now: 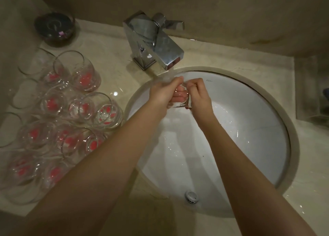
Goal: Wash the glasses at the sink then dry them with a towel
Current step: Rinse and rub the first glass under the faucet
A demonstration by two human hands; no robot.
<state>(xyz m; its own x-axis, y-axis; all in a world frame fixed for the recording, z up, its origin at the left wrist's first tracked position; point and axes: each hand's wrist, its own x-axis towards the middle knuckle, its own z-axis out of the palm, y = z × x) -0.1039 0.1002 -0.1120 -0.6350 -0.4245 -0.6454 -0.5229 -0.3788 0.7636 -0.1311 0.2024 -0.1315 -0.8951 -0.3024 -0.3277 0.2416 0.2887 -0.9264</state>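
Clear glass (180, 100) sits gripped between both hands over the white sink (258, 121): the left hand (162, 95) curls around it, the right hand (199, 97) pinches its rim. Just beyond the hands, the chrome faucet (156, 41) runs water onto them. Left of the left hand, more glasses (71, 104) with red marks crowd the counter (110, 61).

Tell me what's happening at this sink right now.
A person is washing a clear glass under the running chrome faucet, above the white sink. The left hand and the right hand both grip it. A cluster of glasses with red marks waits on the counter to the left. No towel is visible.
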